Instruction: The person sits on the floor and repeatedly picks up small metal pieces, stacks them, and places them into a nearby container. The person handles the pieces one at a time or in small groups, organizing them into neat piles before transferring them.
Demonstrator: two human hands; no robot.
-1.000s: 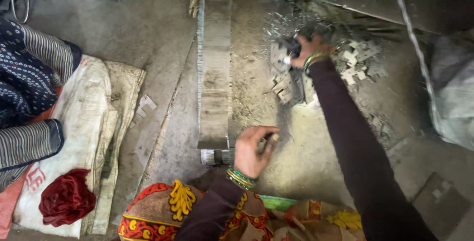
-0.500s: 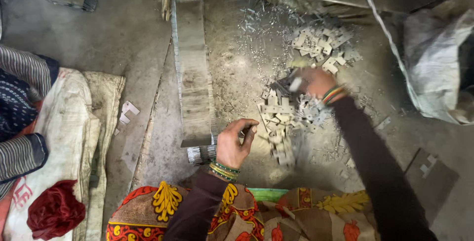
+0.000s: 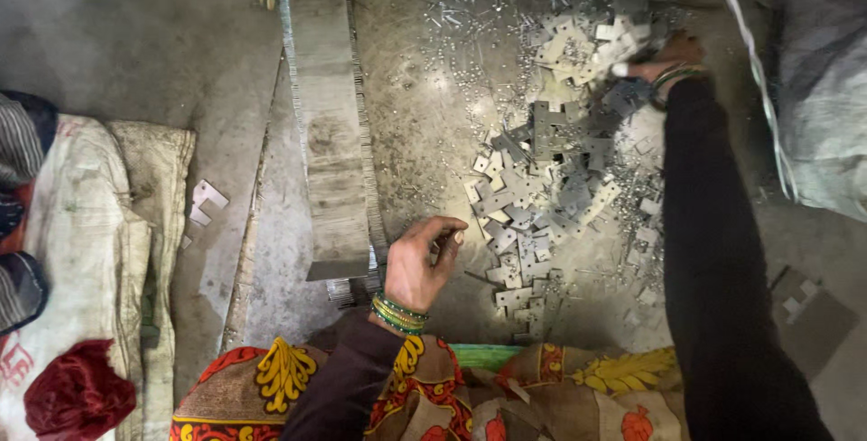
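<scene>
- A person sits on a worn concrete floor (image 3: 226, 161), seen from above, with both arms stretched out over a scatter of small stamped metal plates (image 3: 542, 188).
- The left hand (image 3: 420, 265) hovers close to the near end of a long stack of thin metal sheets (image 3: 330, 134) that runs away from the person. Its fingers are curled inward with the tips drawn together; whether they pinch anything cannot be told.
- Green and gold bangles (image 3: 396, 313) ring the left wrist, above a dark sleeve.
- The right hand (image 3: 655, 66) reaches far out to the top of the plate pile, fingers down among the pieces. It is partly hidden by its own wrist and the plates, so its grip cannot be told.
- The plates lie loose in a band from just in front of the person's lap to the far right hand, mixed with fine metal shavings (image 3: 461, 35) that glint on the floor.
- A red and yellow patterned cloth (image 3: 289, 387) covers the person's lap at the bottom edge.
- To the left lie pale sacks (image 3: 90, 215), with a dark red rag (image 3: 77, 396) on them.
- A grey sack (image 3: 822, 116) sits at the right edge, with a thin white cord (image 3: 754, 71) running past it.
- Two stray plates (image 3: 206, 202) lie apart, left of the stack.
</scene>
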